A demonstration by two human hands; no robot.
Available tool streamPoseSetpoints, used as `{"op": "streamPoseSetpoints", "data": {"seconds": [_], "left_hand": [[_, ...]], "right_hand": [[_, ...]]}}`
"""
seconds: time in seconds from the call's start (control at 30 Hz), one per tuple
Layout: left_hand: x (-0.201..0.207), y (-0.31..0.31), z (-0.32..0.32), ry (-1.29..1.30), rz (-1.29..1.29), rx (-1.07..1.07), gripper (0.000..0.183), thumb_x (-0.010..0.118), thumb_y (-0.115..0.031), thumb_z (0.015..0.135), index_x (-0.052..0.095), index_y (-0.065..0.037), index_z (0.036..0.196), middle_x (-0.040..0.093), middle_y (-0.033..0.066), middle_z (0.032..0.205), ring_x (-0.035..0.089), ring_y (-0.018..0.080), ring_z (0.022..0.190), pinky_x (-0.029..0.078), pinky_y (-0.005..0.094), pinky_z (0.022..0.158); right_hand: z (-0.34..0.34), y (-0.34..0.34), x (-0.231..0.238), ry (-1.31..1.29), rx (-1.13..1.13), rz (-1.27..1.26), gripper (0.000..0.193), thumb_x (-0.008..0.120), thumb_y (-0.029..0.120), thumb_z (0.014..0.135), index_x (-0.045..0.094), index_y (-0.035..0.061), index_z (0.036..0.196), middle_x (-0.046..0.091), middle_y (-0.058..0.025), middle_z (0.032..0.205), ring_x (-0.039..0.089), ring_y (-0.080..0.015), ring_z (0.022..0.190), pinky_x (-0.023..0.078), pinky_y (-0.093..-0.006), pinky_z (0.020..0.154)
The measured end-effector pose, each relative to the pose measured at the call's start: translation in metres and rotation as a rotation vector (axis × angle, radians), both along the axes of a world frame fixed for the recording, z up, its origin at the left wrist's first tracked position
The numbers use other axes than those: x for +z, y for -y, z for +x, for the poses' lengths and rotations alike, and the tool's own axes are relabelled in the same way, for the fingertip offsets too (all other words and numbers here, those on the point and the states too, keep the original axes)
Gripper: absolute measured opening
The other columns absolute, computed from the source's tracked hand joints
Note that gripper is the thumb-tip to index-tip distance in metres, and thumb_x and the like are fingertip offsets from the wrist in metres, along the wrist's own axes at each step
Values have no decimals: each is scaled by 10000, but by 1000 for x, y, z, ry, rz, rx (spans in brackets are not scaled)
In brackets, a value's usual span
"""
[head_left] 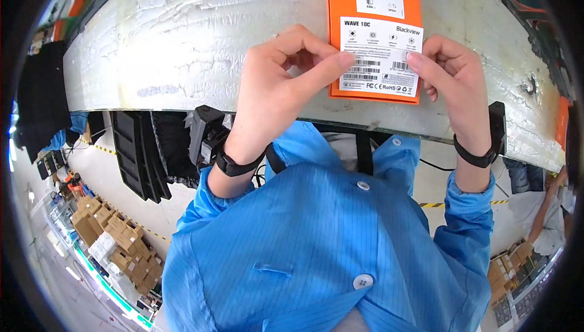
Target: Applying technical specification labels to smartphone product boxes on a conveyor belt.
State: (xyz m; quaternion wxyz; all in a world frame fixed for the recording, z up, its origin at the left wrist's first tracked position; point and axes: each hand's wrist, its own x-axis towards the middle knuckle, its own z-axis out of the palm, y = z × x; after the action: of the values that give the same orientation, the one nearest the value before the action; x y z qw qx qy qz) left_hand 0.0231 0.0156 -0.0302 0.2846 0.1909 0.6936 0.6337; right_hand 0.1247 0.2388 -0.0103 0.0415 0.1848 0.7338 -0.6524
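An orange box (pixel 336 3) lies on the worktable, its printed face up. Over the near part of that face is a white label (pixel 389 78) with barcodes and small symbols. My left hand (pixel 286 70) is at the label's left edge, thumb tip on it and index finger curled close by. At the opposite edge, my right hand (pixel 453 73) has its thumb on the label and the other fingers curled beside the box. Both hands look pinched on the label; whether its underside touches the box everywhere cannot be told. Black wristbands with dark devices circle both wrists.
The worktable (pixel 201 40) has a crinkled, shiny translucent covering, and its near edge runs before my body. Black trays (pixel 137 155) stand below at the left. Cardboard boxes (pixel 115 234) are stacked on the floor further left. Another person's arm (pixel 541 210) shows at the right.
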Motion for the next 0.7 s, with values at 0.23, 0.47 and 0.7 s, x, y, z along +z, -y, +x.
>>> {"op": "streamPoseSetpoints", "data": {"seconds": [0.23,0.47,0.7], "left_hand": [[-2,0,0,-35,-20,-17,91,699,-70,893,659,6,866,662,28,841,580,70,813,456,225,756],[-1,0,0,-112,-42,-17,94,719,-74,876,659,-2,865,652,18,822,576,65,794,441,219,735],[3,1,-1,-194,-102,-27,111,732,-96,867,658,-15,853,642,11,799,563,70,756,434,234,718]], "right_hand": [[0,0,-2,-9,1,-40,202,701,238,892,638,56,829,574,47,666,433,-5,560,325,-179,504],[1,0,-3,-41,12,-14,208,695,244,899,637,53,838,592,34,683,438,-10,569,327,-182,510],[-1,-1,-1,-94,50,-30,181,685,173,908,620,19,838,625,17,724,527,2,654,401,-180,564]]}}
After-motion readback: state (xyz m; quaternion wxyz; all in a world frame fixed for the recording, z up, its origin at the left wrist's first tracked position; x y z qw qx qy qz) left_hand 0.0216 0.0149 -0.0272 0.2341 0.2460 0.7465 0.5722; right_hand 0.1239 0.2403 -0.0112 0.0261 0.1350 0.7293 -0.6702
